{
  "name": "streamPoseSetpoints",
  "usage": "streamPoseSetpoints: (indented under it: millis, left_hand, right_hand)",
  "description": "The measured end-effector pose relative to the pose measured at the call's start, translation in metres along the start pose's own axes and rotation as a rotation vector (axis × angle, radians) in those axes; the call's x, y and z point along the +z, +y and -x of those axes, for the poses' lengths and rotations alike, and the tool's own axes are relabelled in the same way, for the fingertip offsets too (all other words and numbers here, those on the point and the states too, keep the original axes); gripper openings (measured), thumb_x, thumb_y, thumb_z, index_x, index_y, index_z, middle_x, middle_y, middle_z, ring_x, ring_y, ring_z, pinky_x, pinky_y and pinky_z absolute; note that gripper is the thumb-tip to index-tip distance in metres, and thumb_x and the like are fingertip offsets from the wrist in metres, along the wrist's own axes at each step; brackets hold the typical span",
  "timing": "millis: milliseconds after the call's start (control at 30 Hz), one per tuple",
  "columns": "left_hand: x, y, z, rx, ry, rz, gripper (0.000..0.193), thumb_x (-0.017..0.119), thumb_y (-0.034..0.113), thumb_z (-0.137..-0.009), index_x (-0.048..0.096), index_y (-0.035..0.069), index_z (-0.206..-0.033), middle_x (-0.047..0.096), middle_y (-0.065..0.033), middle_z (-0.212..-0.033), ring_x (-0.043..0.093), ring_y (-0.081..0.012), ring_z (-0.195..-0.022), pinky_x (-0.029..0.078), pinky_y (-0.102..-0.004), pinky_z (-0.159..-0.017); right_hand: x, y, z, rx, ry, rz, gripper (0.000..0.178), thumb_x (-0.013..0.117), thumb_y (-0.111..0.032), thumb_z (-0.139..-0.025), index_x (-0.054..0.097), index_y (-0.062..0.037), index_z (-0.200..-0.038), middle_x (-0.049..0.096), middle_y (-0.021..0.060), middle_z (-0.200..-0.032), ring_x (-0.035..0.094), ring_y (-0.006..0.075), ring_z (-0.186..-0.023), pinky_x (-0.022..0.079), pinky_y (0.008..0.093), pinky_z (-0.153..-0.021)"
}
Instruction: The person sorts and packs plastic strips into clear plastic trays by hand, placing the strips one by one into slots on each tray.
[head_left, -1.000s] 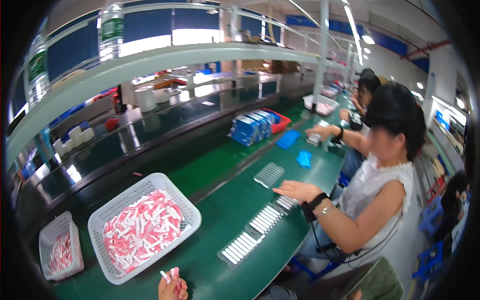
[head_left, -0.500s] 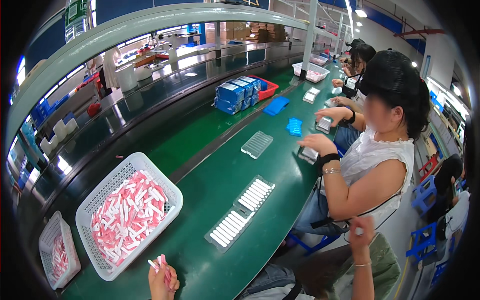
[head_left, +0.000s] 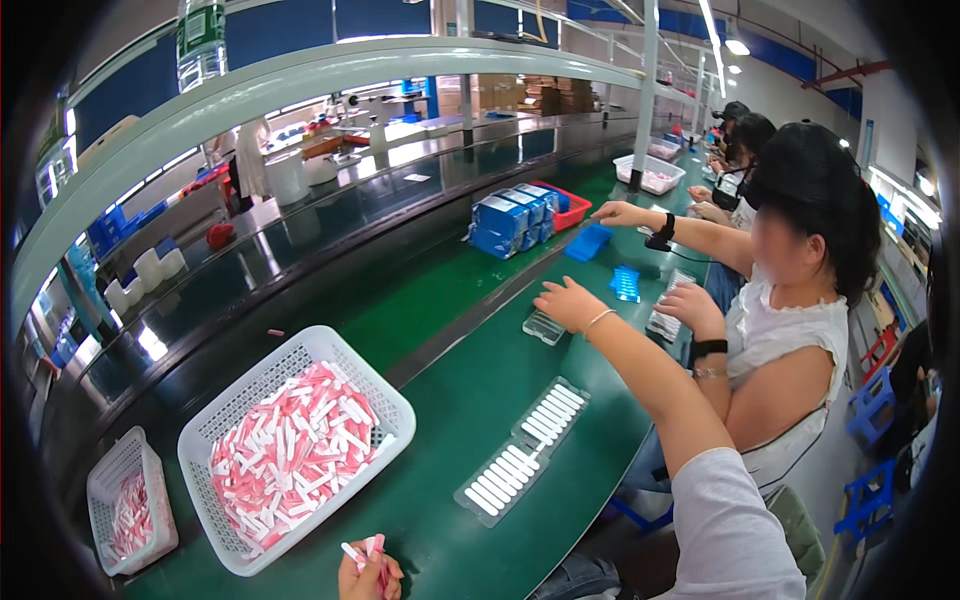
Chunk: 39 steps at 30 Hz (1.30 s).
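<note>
My left hand (head_left: pixel 371 573), at the lower edge, is closed around a few small pink-and-white tubes (head_left: pixel 376 546). My right hand (head_left: pixel 571 304) reaches far across the bench, its fingers stretched out over a clear plastic tray (head_left: pixel 543 328). The hand hides part of this tray, and contact between them cannot be made out. Between my hands lies an opened clear blister tray (head_left: pixel 528 450) with white sticks in rows in both halves. Left of it stands a large white basket (head_left: pixel 397 425) heaped with pink and white tubes.
A smaller white basket (head_left: pixel 161 540) of tubes stands farther left. Blue packs (head_left: pixel 510 222) and a red basket (head_left: pixel 571 213) sit at the back. A co-worker (head_left: pixel 785 290) sits at the right, one hand near a blue tray (head_left: pixel 588 243), the other on a filled tray (head_left: pixel 668 305).
My right hand has swung from the lower right over the bench to the empty clear tray. My left hand still holds its tubes. The co-worker's far hand has reached toward the blue tray.
</note>
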<state>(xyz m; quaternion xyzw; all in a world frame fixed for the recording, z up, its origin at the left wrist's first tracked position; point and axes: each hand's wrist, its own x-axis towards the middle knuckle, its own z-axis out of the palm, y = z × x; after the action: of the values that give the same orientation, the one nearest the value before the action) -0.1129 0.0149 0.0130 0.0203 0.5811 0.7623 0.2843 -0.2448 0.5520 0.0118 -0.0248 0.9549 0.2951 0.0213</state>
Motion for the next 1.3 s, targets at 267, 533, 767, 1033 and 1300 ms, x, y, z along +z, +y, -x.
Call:
streamPoseSetpoints:
  millis: [267,533,767,1033,1300]
  left_hand:
    - [0.001,0.0,0.004,0.034,0.037,-0.023,0.022,0.047,0.023,-0.098,0.047,0.007,-0.113,0.054,-0.0026,-0.074,0.039,-0.005,-0.046,0.031,-0.0181,-0.04]
    - [0.033,0.046,0.059,0.345,0.109,0.109,0.009,0.047,0.017,-0.097,0.046,0.011,-0.103,0.049,-0.0031,-0.066,0.038,-0.0064,-0.044,0.028,-0.0178,-0.038]
    - [0.046,0.009,0.08,0.36,0.421,0.058,0.008,0.048,0.014,-0.096,0.048,0.008,-0.101,0.049,-0.0034,-0.067,0.037,-0.0064,-0.045,0.028,-0.0178,-0.037]
    - [0.048,-0.028,0.057,0.115,0.307,0.136,0.019,0.044,0.015,-0.098,0.045,0.001,-0.111,0.058,-0.0095,-0.074,0.04,-0.0064,-0.046,0.031,-0.0199,-0.04]
    - [0.056,-0.018,0.049,0.046,0.185,0.074,0.02,0.043,0.009,-0.096,0.049,-0.002,-0.112,0.059,-0.0119,-0.073,0.04,-0.0056,-0.046,0.032,-0.0197,-0.043]
  right_hand:
    - [-0.133,-0.049,0.053,-0.155,0.636,-0.826,0.064,0.07,-0.023,-0.057,0.051,-0.002,-0.114,0.056,0.0133,-0.11,0.052,0.034,-0.108,0.042,0.0423,-0.095]
    - [-0.192,-0.217,0.14,-0.813,0.412,-1.284,0.074,0.072,-0.024,-0.059,0.047,0.0045,-0.123,0.053,0.0171,-0.118,0.052,0.0317,-0.109,0.027,0.0509,-0.109]
    - [-0.171,-0.258,0.122,-0.892,0.142,-1.058,0.073,0.071,-0.024,-0.067,0.044,0.0036,-0.129,0.05,0.0161,-0.128,0.043,0.0277,-0.126,0.013,0.0572,-0.111]
    - [-0.185,-0.25,0.138,-0.714,0.241,-1.432,0.038,0.065,-0.011,-0.08,0.059,-0.0024,-0.116,0.058,0.0117,-0.118,0.053,0.0285,-0.112,0.037,0.0487,-0.098]
    - [-0.191,-0.263,0.151,-0.379,-0.157,-2.206,0.019,0.068,0.0,-0.081,0.067,-0.0004,-0.099,0.065,0.0088,-0.088,0.06,0.0096,-0.075,0.047,0.0219,-0.064]
